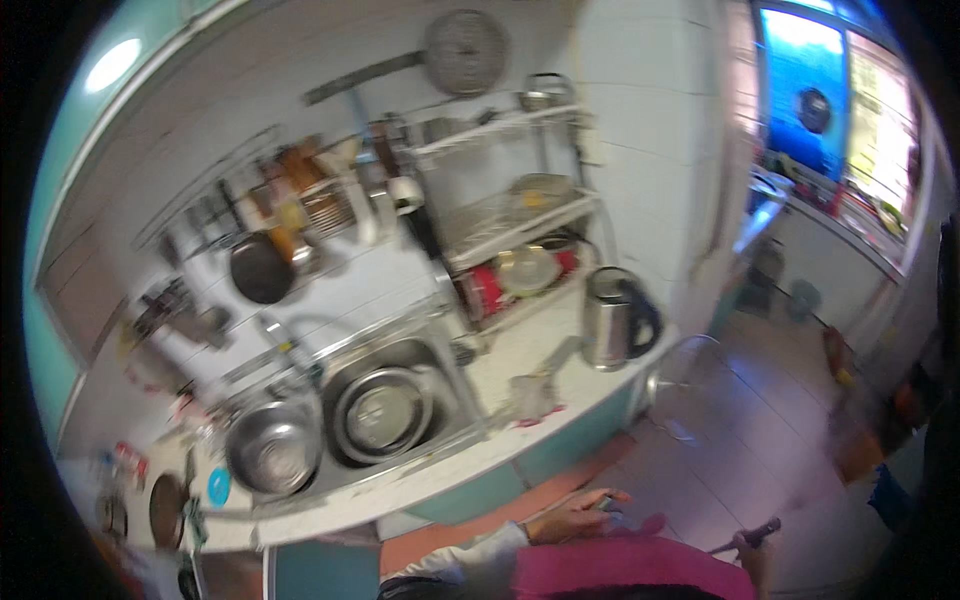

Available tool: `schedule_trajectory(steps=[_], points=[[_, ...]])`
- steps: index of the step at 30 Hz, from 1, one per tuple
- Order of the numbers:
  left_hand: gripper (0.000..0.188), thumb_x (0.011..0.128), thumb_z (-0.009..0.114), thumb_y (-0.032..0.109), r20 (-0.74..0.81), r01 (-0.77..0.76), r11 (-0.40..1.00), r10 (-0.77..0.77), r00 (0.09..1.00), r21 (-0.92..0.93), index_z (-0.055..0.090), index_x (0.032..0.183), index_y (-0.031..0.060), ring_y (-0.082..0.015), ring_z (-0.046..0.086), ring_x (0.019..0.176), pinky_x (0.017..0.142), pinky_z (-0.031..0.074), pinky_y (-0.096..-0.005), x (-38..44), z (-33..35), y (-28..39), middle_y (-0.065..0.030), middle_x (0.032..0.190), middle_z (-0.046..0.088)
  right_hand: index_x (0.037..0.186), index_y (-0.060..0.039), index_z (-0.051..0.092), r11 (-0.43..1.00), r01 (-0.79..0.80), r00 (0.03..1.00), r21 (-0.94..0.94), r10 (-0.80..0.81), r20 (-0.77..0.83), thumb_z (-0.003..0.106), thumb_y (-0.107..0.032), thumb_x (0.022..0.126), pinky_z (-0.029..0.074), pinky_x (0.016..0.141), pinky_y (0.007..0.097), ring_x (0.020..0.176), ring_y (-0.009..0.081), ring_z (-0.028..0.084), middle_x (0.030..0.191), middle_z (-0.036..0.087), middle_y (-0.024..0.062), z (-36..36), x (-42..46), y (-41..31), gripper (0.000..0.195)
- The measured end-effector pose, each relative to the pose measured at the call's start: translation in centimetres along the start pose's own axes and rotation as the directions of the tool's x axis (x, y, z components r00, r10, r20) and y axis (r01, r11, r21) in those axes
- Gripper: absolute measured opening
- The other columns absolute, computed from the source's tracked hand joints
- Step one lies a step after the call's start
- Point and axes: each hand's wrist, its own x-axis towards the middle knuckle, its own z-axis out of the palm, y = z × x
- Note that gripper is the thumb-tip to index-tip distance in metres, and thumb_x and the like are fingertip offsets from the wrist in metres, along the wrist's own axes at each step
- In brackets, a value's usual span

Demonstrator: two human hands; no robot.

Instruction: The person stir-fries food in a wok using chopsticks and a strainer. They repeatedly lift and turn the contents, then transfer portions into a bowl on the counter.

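My left hand [574, 519], in a pale sleeve, is at the lower middle, in front of the counter's edge. A small greyish object [606, 505] shows between its fingers, too blurred to name. At the lower right my right hand [752, 553] grips a dark-handled tool [765, 529] with a thin part pointing left; its kind is unclear. Magenta cloth [630, 566] covers my front between the hands. Beyond, a double steel sink [459, 411] holds a steel basin [274, 450] on the left and nested steel bowls [382, 414] on the right.
An electric kettle [609, 322] stands near the counter's right end, with a whitish cloth-like item [534, 396] beside it. A white rack [517, 217] holds dishes. Utensils and a dark pan [261, 267] hang on the wall. A glassy round item [679, 386] is beside the counter end, above the tiled floor.
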Motion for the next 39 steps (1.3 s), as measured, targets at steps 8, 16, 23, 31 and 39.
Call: schedule_trajectory(steps=[8,16,23,31,39], points=[[0.042,0.091,0.05,0.01,0.051,0.162,0.978,-0.156,0.986,-0.134,0.04,0.132,0.0072,-0.0065,0.053,0.082,0.072,0.043,-0.0195,14.9,-3.5,7.1,-0.0005,0.097,0.055,0.086,0.0006,0.069,0.987,-0.124,0.977,-0.101,0.104,-0.186,0.077,-0.019,0.07,0.049,0.05,0.0272,0.052,0.0119,0.059,0.065,0.065,0.0065,-1.9,9.6,-1.1,0.026],[0.045,0.089,0.05,0.005,0.157,0.245,0.97,-0.243,0.957,0.007,0.038,0.133,0.0063,-0.011,0.059,0.091,0.079,0.046,-0.0226,31.4,-6.7,8.0,-0.0073,0.101,0.06,0.082,0.0039,0.064,0.907,-0.334,0.786,0.258,0.419,-0.456,0.065,-0.021,0.078,0.048,0.046,0.0295,0.051,0.0162,0.058,0.068,0.064,0.0095,-7.8,16.2,5.2,0.025],[0.046,0.089,0.049,0.004,0.035,0.233,0.966,-0.231,0.972,-0.108,0.038,0.133,0.0083,-0.0098,0.058,0.084,0.075,0.046,-0.0223,45.5,-3.3,10.3,-0.0014,0.085,0.056,0.089,-0.0017,0.062,0.821,-0.483,0.723,0.305,0.57,-0.389,0.066,-0.033,0.077,0.04,0.044,0.0286,0.054,0.0155,0.055,0.073,0.061,0.0068,-16.5,30.6,3.9,0.034],[0.044,0.088,0.049,0.004,-0.128,0.077,0.991,-0.091,0.988,-0.109,0.039,0.131,0.0034,-0.007,0.041,0.057,0.053,0.037,-0.0218,59.6,1.7,16.5,0.0029,0.067,0.039,0.095,-0.0085,0.059,0.809,-0.241,0.791,0.536,0.484,-0.375,0.065,-0.026,0.081,0.039,0.046,0.0258,0.056,0.0118,0.053,0.075,0.058,0.0022,-25.0,51.0,2.0,0.023],[0.045,0.089,0.046,0.006,-0.209,-0.059,0.982,0.02,0.978,-0.181,0.033,0.133,0.0094,-0.0115,0.037,0.044,0.041,0.034,-0.025,71.6,1.0,22.1,-0.003,0.061,0.039,0.091,-0.0175,0.062,0.537,-0.188,0.802,0.822,0.568,-0.187,0.057,-0.04,0.087,0.032,0.041,0.0203,0.049,0.0064,0.047,0.076,0.065,0.0021,-27.6,69.4,4.3,0.023]])
